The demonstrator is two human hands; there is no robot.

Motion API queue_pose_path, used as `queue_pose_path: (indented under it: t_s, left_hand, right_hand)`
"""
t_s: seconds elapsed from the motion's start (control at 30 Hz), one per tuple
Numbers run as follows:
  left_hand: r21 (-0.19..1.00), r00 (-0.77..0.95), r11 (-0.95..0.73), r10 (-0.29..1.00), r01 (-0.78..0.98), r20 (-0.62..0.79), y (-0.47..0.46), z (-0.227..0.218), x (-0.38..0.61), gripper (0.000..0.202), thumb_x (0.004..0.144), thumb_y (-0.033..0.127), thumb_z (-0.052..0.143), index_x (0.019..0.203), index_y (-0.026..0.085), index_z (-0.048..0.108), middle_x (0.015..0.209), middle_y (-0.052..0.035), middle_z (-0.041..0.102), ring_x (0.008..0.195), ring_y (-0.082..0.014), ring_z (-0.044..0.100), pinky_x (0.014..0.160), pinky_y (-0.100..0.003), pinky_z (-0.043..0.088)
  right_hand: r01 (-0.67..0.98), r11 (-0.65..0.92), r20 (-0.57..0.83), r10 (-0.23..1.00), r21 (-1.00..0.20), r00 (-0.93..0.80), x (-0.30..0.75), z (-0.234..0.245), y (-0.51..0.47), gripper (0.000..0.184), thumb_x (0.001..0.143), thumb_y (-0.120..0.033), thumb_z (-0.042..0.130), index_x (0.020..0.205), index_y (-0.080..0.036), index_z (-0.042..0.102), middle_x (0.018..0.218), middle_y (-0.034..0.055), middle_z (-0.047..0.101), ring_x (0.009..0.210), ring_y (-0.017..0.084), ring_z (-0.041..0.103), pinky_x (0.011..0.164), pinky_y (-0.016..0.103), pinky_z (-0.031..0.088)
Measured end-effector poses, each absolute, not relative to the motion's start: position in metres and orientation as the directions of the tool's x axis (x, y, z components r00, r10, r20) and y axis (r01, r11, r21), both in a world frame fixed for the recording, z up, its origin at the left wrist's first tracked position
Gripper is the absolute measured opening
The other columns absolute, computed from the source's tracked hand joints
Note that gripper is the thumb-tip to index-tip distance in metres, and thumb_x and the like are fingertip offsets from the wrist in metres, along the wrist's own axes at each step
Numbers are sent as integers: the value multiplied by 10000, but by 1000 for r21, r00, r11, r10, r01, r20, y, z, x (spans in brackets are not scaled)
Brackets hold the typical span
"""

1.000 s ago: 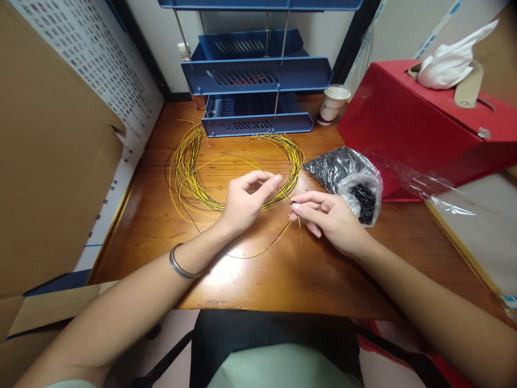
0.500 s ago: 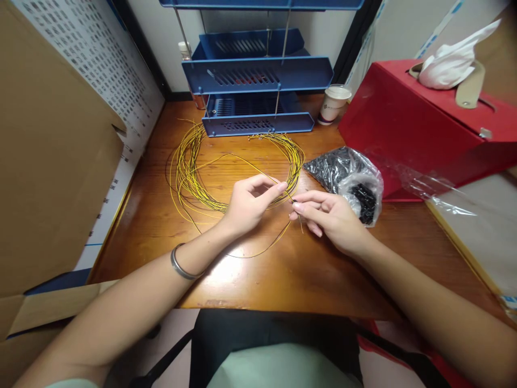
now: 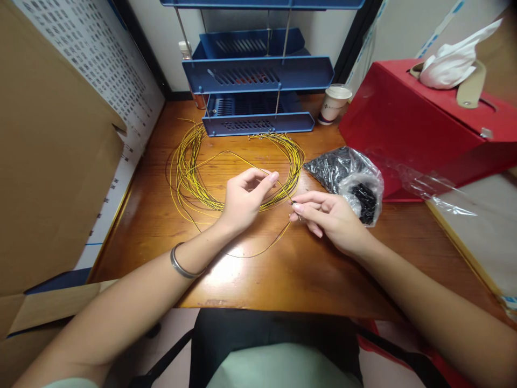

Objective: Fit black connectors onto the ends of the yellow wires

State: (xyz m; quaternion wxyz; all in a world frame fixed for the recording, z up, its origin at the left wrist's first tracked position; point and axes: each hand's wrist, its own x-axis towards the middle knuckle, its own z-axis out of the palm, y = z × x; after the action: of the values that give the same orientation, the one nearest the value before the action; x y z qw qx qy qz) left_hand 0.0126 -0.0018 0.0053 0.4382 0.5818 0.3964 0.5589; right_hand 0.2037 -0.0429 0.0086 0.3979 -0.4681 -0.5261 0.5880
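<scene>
My left hand (image 3: 247, 196) pinches a thin yellow and black wire (image 3: 286, 192) between thumb and forefinger. The wire runs taut from there to my right hand (image 3: 319, 213), which is closed on a small black piece (image 3: 294, 202) at the wire's end. My fingers mostly cover this piece, so its exact kind does not show. A short bit of wire end sticks out below the right fingertips. Behind and under my hands lies a big loose coil of yellow and dark wires (image 3: 189, 167). Right of the coil, close to my right hand, is an opened clear bag of small black parts (image 3: 335, 168).
Blue stacked trays (image 3: 258, 125) stand at the back of the wooden table (image 3: 242, 285), beside a paper cup (image 3: 335, 105). On the right is a red tissue box (image 3: 420, 124). Cardboard (image 3: 52, 161) rises along the left side.
My left hand has moved a little left and away from my right hand. More wire shows between them, and the tail below my right fingers is shorter. The right hand has stayed put.
</scene>
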Motion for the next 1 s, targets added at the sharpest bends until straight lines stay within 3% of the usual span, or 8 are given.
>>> queue_pose_path:
  t_s: [0.23,0.53,0.67,0.73,0.77,0.87,0.93,1.0]
  left_hand:
    - [959,243,-283,928,-33,282,-7,2,16,344,822,489,774,739,157,737,767,-46,738,716,-138,636,705,-260,506]
    - [949,115,-315,942,-5,314,-2,5,13,407,843,544,737,694,167,696,660,-13,664,601,-115,559,623,-259,464]
    - [948,91,-319,944,4,317,-1,6,12,413,844,552,735,690,172,691,655,-9,658,591,-113,551,616,-261,456]
    - [948,88,-318,945,0,316,-1,6,12,413,845,553,734,687,174,685,647,-6,653,590,-112,552,612,-261,457]
    - [948,88,-318,944,-4,317,-1,6,13,409,847,549,734,687,176,684,651,-6,654,596,-112,556,621,-261,462]
    - [948,98,-317,944,-17,317,-2,5,13,395,854,536,730,694,178,685,674,-11,668,617,-113,570,650,-261,478]
    - [952,114,-304,946,-21,305,-3,5,14,400,859,539,721,695,176,683,662,-12,661,604,-111,561,633,-260,472]
    - [956,131,-294,947,-17,293,-4,4,15,410,860,544,716,692,172,680,644,-10,647,589,-108,545,615,-258,459]
  right_hand:
    - [23,-123,-125,961,-992,-247,204,9,-43,354,797,-453,798,982,-157,736,764,56,767,402,51,405,390,225,296]
    - [59,-123,-134,958,-991,-253,204,8,-44,369,800,-477,787,983,-159,745,762,65,768,401,54,400,393,228,293]
    - [204,-77,-141,937,-976,-321,210,14,-42,349,825,-469,759,980,-156,760,750,74,767,411,74,448,408,238,334]
    - [336,87,6,972,-938,-234,218,23,-41,279,820,-413,771,949,-166,776,747,71,764,484,112,546,461,253,404]
    - [415,203,161,978,-887,-135,224,28,-40,238,821,-379,771,942,-174,784,758,69,763,550,136,602,506,263,442]
    - [693,356,572,814,-627,99,251,43,-37,172,837,-294,745,945,-172,801,810,79,771,619,159,642,568,290,468]
    - [805,338,666,740,-488,94,271,51,-33,149,833,-274,736,893,-156,805,752,81,759,566,144,596,536,287,430]
    - [881,347,705,709,-322,-21,288,55,-30,126,826,-249,724,803,-144,791,748,88,750,563,135,561,546,293,412]
